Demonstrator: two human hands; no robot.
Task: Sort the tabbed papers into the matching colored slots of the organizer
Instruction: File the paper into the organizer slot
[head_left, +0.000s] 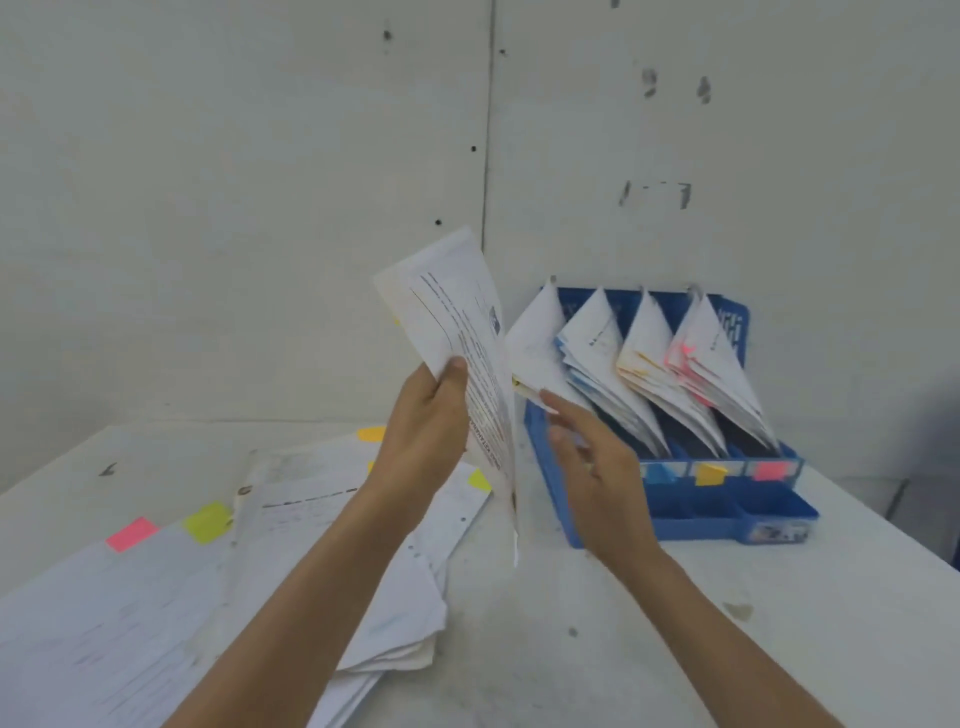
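My left hand grips a printed white paper and holds it upright in the air, left of the blue organizer. No tab shows on this sheet from here. My right hand is open, its fingers stretched toward the papers in the organizer's leftmost slot. The other slots hold leaning stacks with blue tabs, orange tabs and pink tabs. Blue, orange and pink labels mark the organizer's front. A loose pile of tabbed papers lies on the table at the left.
The white table stands in a corner of white walls. Pink, yellow and orange tabs stick out of the loose pile. The organizer's low front tray has small compartments.
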